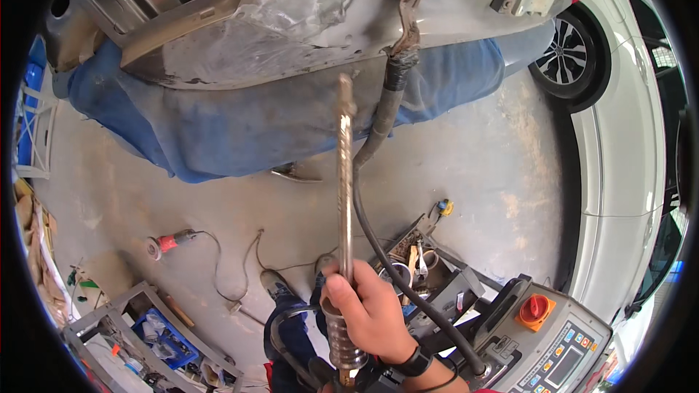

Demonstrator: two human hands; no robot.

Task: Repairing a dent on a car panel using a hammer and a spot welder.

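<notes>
My right hand (371, 313), with a dark watch on its wrist, is closed round a slide hammer (345, 196) at the upper end of its ridged sliding weight (346, 349). The bright shaft runs away from me, its blurred tip just below the lower edge of a sanded car panel (291, 22). Whether the tip touches anything I cannot tell. Low in the picture, behind the weight, a sliver of what may be my left hand (328, 387) shows; its fingers are hidden. A rusty clamp (410, 22) grips the panel, its thick cable (386, 113) running back toward me.
Blue cloth (240, 131) hangs below the panel. A control unit with an orange knob (535, 311) stands right, beside a tool tray (429, 276). An angle grinder (169, 243) and cord lie on the floor. A cart (153, 298) stands lower left, a white car (619, 153) right.
</notes>
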